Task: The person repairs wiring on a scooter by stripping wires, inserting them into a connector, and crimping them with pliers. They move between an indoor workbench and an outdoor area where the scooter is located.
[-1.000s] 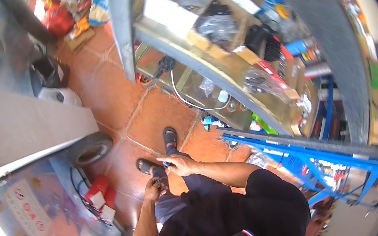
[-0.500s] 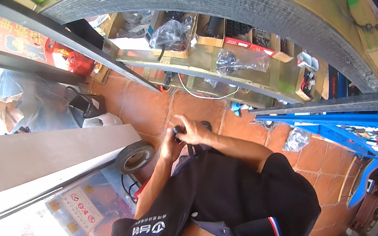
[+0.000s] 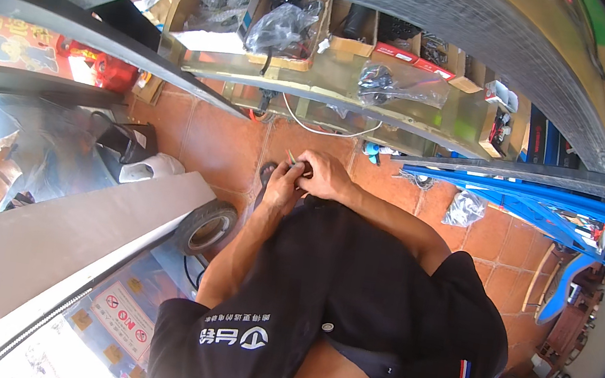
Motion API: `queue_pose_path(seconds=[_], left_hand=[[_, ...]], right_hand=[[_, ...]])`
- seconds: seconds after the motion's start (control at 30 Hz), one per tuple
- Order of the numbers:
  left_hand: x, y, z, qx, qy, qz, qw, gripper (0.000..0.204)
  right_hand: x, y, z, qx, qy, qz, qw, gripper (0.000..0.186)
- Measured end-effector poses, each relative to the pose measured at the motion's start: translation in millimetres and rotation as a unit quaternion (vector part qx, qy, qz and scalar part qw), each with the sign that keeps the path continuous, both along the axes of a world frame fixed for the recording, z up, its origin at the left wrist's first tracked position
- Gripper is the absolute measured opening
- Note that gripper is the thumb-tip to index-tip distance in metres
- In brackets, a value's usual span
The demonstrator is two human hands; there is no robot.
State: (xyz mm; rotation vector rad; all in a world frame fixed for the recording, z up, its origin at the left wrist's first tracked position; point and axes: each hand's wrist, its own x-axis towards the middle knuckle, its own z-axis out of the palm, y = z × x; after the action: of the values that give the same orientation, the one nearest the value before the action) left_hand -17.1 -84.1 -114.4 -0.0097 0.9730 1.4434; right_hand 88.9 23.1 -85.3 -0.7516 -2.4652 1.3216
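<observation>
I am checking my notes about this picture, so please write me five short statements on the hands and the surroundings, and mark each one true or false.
1. The left hand and the right hand are close together. True.
2. Both hands wear gloves. False: both are bare.
3. The tyre is to the right of the hands. False: the tyre is to their left.
4. In the picture, a white cable curves between the hands and the shelf. True.
5. The floor is grey carpet. False: it is orange-brown tile.

Workshop or parts shop: shelf (image 3: 314, 86) of parts boxes (image 3: 352, 46), a tyre (image 3: 188, 224).
</observation>
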Motion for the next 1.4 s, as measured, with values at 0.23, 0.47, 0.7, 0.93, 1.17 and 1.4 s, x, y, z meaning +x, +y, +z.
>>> queue_pose_path(seconds=[0.23,0.47,0.7,0.93,1.17,1.4], left_hand=[[-58,10,15,-0.028,0.027,-0.047,0.998,0.025],[-114,2,12,-0.064,0.010,-0.064,0.996,0.019],[-124,-13,-4,-0.059,-0.042,-0.101,0.992,0.023],[-142,-16,-15,-0.044,-0.009,-0.166,0.985,0.018],[-165,-32,-29,-0.067,0.021,-0.134,0.988,0.017],[-186,-67,-44,-0.137,-0.071,0.044,0.987,0.019]], right_hand=[[-47,-4,19,0.036,-0.044,-0.011,0.998,0.040],[-86,-7,30,-0.037,-0.107,-0.016,0.993,0.045],[-100,-15,44,-0.032,-0.163,-0.024,0.986,0.044],[-87,15,64,-0.086,-0.121,-0.123,0.981,0.035],[-73,81,89,0.003,-0.016,-0.162,0.987,0.034],[13,143,105,0.378,-0.320,-0.185,0.849,0.091]])
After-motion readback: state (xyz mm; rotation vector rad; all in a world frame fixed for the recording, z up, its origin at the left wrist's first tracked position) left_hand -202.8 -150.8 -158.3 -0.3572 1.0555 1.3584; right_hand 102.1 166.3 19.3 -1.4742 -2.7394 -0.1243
